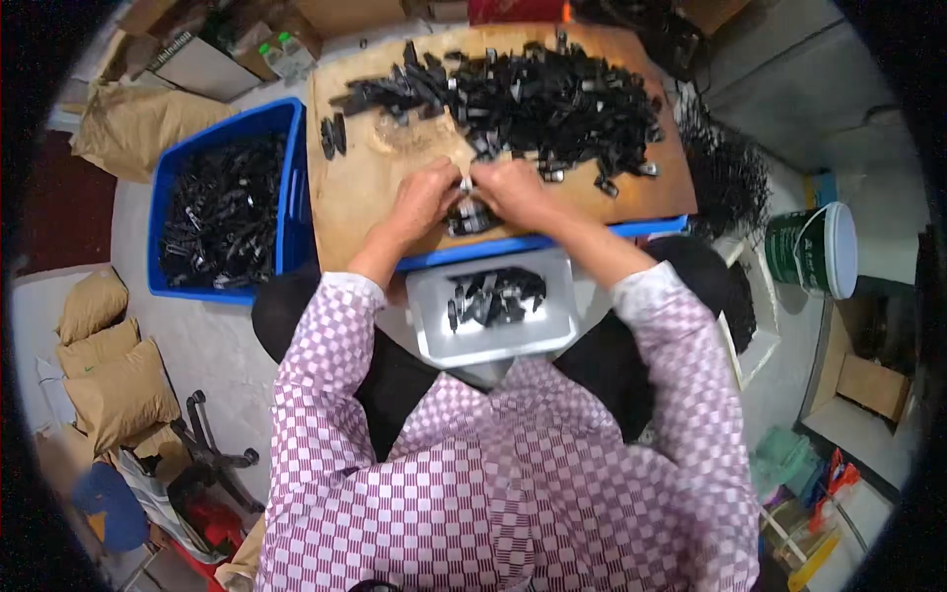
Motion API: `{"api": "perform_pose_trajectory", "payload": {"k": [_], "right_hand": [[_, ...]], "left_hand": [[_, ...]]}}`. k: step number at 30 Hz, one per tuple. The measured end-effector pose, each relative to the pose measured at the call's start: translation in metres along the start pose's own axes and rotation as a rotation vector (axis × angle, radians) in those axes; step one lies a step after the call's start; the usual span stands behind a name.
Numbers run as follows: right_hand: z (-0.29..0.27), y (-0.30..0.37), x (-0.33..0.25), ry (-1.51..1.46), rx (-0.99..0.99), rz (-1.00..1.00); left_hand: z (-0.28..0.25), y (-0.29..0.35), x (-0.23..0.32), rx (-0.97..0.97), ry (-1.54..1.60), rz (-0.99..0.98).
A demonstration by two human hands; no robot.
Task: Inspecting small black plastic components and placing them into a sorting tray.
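Left hand (432, 192) and right hand (513, 189) meet over the table (367, 209) near its front edge, fingers pinched on a small part (467, 184) between them, detail unclear. Two-sided grip probably steadies it. Black pile (552, 104) sits just beyond, pale tray (493, 351) below the edge, likely for short reach.

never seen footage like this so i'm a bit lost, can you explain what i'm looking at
There's no machine here, just a person's bare hands. A wide fisheye camera on their head looks down, so straight edges bend near the rim. The left hand and right hand are close together over a brown board; what is between them is too hidden to name. A heap of small black parts lies on the board. Nearer the body, a pale tray holds more, and a blue bin stands at the left.
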State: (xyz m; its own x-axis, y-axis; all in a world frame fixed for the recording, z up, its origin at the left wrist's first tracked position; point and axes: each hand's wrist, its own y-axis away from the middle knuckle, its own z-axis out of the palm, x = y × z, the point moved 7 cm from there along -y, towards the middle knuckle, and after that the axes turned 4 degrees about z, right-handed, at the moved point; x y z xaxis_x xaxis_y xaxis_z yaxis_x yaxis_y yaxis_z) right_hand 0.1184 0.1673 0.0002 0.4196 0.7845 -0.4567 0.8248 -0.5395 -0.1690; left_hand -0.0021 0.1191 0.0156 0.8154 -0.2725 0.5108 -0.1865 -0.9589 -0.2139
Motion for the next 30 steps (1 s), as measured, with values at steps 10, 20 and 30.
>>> {"api": "perform_pose_trajectory", "payload": {"k": [10,20,30], "right_hand": [[0.003,0.033,-0.025,-0.206,0.080,-0.113],[0.029,0.160,-0.105,0.124,-0.501,-0.114],[0.032,0.163,-0.091,0.145,-0.326,0.030]], "left_hand": [[0.021,0.039,0.030,-0.082,0.011,-0.012],[0.124,0.182,0.093,-0.963,0.042,0.211],[0.140,0.172,0.085,-0.906,-0.107,0.103]]}}
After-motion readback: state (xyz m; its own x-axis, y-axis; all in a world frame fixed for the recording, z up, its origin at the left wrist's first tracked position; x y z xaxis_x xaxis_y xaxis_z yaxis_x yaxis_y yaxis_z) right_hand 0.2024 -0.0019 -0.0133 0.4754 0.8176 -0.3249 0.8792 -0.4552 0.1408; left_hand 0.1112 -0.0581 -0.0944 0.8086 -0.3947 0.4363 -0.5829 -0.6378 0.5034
